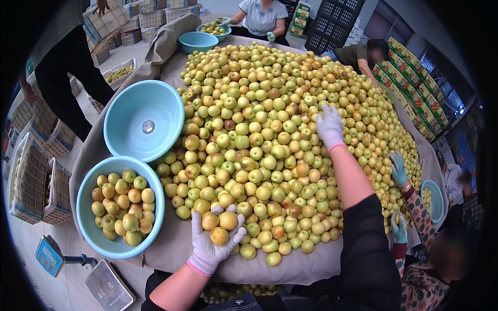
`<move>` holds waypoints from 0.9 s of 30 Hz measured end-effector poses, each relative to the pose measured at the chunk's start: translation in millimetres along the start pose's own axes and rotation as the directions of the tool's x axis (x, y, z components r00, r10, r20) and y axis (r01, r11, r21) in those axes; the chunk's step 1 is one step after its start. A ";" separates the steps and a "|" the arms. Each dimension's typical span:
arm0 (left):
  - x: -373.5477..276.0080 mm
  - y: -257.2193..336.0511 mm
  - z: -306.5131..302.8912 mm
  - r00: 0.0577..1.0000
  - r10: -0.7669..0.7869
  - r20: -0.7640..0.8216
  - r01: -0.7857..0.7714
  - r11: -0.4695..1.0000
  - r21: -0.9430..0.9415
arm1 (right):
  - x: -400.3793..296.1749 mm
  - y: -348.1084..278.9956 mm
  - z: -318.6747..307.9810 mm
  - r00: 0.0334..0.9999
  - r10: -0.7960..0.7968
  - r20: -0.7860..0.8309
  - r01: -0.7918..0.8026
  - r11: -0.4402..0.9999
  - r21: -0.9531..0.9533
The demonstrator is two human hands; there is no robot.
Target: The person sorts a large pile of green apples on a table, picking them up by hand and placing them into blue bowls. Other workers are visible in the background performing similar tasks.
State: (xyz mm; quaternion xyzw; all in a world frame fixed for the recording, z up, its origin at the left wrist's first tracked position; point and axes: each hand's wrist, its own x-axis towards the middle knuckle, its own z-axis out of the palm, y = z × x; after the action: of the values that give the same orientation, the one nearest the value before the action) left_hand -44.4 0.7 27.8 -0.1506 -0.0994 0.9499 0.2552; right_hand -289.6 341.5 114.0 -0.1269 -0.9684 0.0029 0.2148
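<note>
A broad heap of small round yellow-green fruits (255, 151), which look like jujubes, covers the cloth-lined table before me. My left hand (212, 243), in a pale knitted glove with a pink cuff, is palm up at the heap's near edge. Three brownish-yellow fruits (219, 235) rest in it, with the fingers curved around them. Farther away, my right hand (330, 126), gloved alike, reaches palm down onto the heap. Its fingers are apart and touch the fruits; no held fruit shows, though its underside is hidden. Left of my left hand is a light-blue basin (82, 208) partly filled with browner fruits.
A second blue basin (128, 105) without fruit adjoins the filled one. A bench scale (109, 285) stands at the lower left, near stacked crates (29, 182). Co-workers' gloved hands (398, 169) are at the heap's right side; another person (264, 15) sits across.
</note>
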 end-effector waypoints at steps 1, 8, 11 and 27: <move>2.1 1.2 -0.8 0.999 -0.021 0.027 0.021 1.000 0.002 | 26.0 29.5 11.2 0.993 0.072 0.092 -0.069 0.997 -0.033; 14.0 12.5 -4.4 0.993 0.002 0.117 0.000 1.000 -0.022 | 29.7 24.5 9.4 0.884 0.034 0.466 0.035 0.990 -0.138; 15.5 11.9 -3.8 0.991 0.011 0.134 -0.009 1.000 -0.011 | -14.9 -11.6 23.4 0.871 -0.100 0.481 0.170 0.980 -0.103; 4.0 8.8 11.9 0.984 0.112 0.139 -0.137 0.973 0.183 | -234.3 -127.1 -61.7 0.791 -0.605 -0.095 0.499 0.546 0.673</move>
State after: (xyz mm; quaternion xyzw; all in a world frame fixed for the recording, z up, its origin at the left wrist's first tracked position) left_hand -55.7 -6.1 35.7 -0.0704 -0.0136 0.9769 0.2015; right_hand -89.8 157.5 80.3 0.2709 -0.9033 0.2904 0.1625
